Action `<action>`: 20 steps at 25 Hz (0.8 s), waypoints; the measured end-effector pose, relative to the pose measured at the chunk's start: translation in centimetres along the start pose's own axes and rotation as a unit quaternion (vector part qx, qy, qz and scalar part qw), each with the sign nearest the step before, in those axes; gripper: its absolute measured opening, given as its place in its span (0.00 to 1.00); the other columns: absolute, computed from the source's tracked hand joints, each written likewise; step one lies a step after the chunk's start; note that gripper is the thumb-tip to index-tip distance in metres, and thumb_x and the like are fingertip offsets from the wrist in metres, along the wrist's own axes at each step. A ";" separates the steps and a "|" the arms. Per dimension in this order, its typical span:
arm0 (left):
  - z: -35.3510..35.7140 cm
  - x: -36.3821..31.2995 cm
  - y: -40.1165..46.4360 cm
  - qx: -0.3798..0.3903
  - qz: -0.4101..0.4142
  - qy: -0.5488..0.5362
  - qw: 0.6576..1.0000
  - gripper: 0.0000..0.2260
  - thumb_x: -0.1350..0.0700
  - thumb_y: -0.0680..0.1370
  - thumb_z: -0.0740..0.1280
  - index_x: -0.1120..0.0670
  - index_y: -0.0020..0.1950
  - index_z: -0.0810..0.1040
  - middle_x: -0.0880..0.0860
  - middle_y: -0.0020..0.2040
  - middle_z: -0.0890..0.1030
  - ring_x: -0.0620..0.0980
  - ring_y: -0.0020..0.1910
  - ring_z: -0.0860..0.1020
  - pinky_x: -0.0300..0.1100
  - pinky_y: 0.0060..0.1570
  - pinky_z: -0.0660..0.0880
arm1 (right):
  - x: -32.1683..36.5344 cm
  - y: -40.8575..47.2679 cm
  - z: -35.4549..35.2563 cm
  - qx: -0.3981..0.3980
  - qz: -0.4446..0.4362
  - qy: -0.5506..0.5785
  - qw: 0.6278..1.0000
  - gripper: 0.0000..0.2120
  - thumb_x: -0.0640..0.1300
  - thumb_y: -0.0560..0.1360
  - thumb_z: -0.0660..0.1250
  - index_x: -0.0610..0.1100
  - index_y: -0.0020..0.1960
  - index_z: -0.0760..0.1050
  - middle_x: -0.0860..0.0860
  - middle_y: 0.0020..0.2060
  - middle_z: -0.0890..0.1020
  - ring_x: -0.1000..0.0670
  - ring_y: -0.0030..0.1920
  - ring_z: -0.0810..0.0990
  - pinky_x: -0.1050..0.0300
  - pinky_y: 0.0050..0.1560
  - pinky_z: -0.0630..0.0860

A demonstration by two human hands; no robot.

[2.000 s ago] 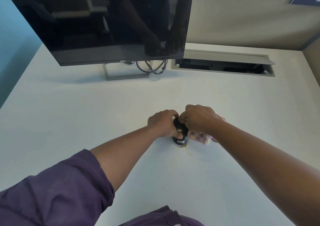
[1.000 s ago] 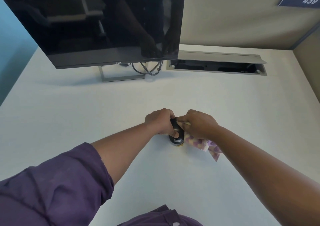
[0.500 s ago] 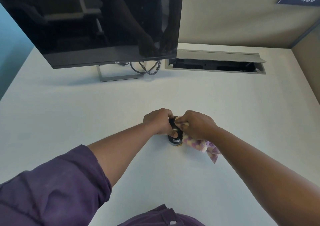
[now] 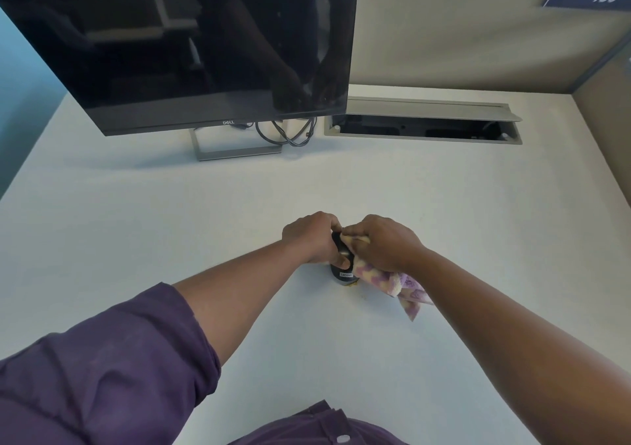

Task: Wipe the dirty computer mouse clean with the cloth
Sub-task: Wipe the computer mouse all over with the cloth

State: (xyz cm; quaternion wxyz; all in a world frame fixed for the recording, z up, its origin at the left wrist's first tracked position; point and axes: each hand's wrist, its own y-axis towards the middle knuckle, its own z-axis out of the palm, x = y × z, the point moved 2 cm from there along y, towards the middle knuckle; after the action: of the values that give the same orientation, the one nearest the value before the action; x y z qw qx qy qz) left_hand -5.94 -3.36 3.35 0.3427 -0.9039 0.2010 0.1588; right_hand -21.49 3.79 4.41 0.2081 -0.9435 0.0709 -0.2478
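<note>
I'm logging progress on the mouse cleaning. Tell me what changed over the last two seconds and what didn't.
The cloth hangs out further below the right hand: two seconds ago only a small bunch showed, now a corner trails toward the person. The right hand still presses the cloth against the mouse. The left hand still grips the mouse, which stands on end at the same spot on the desk. Nothing was let go.

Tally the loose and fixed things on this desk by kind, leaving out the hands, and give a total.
Black computer mouse: 1
Yellow-and-purple patterned cloth: 1
Black flat-screen monitor on a grey stand: 1
Dark loops of cable behind the stand: 1 bundle
Grey open cable hatch set in the white desk: 1
Total: 5
</note>
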 end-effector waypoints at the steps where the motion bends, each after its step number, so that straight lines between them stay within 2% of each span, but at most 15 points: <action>1: 0.0 -0.1 -0.1 -0.002 -0.002 0.001 1.000 0.32 0.39 0.57 0.83 0.38 0.58 0.78 0.37 0.44 0.78 0.47 0.50 0.80 0.40 0.41 0.70 | 0.1 0.0 0.2 0.005 0.001 -0.007 1.000 0.15 0.58 0.81 0.61 0.66 0.64 0.79 0.62 0.49 0.76 0.51 0.55 0.79 0.52 0.48 0.75; 6: 0.0 0.0 -0.1 -0.006 -0.004 0.003 1.000 0.33 0.38 0.56 0.83 0.39 0.59 0.77 0.38 0.48 0.79 0.47 0.50 0.80 0.41 0.40 0.69 | -0.9 -0.9 -0.3 0.036 0.014 -0.001 0.999 0.14 0.55 0.77 0.63 0.65 0.59 0.81 0.62 0.54 0.82 0.51 0.55 0.80 0.51 0.52 0.78; 11: 0.1 0.0 0.0 -0.005 0.003 0.004 1.000 0.32 0.38 0.56 0.82 0.38 0.59 0.78 0.36 0.44 0.77 0.47 0.49 0.80 0.40 0.39 0.68 | -0.1 -0.7 0.0 -0.010 0.004 0.012 1.000 0.12 0.55 0.80 0.61 0.65 0.55 0.82 0.59 0.47 0.81 0.50 0.49 0.80 0.51 0.45 0.79; 14: 0.0 0.0 -0.1 -0.008 0.003 0.005 1.000 0.33 0.38 0.56 0.83 0.38 0.58 0.78 0.35 0.42 0.75 0.47 0.49 0.80 0.41 0.40 0.68 | -0.3 -1.0 0.6 0.016 0.015 0.005 1.000 0.13 0.56 0.78 0.62 0.66 0.59 0.81 0.61 0.52 0.81 0.53 0.53 0.79 0.54 0.46 0.75; 17: 0.1 0.0 0.0 -0.007 0.008 0.014 1.000 0.34 0.37 0.55 0.82 0.39 0.59 0.77 0.36 0.43 0.75 0.46 0.48 0.79 0.41 0.40 0.68 | -1.2 -1.2 -0.7 0.054 0.035 -0.010 0.998 0.11 0.56 0.74 0.63 0.68 0.52 0.81 0.63 0.48 0.83 0.54 0.49 0.81 0.56 0.47 0.77; 20: 0.1 0.2 0.1 -0.007 0.009 0.013 1.000 0.35 0.35 0.55 0.82 0.38 0.60 0.77 0.36 0.43 0.75 0.46 0.49 0.79 0.40 0.37 0.67 | -1.6 -0.6 -2.0 0.013 0.032 -0.008 0.999 0.11 0.57 0.74 0.62 0.66 0.52 0.81 0.63 0.48 0.83 0.54 0.49 0.81 0.54 0.48 0.78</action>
State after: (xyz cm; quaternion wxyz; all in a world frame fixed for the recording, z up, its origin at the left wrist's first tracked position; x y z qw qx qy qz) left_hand -5.86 -3.41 3.15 0.3323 -0.9065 0.2120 0.1517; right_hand -23.88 3.99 5.58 0.2287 -0.9399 0.0964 -0.2345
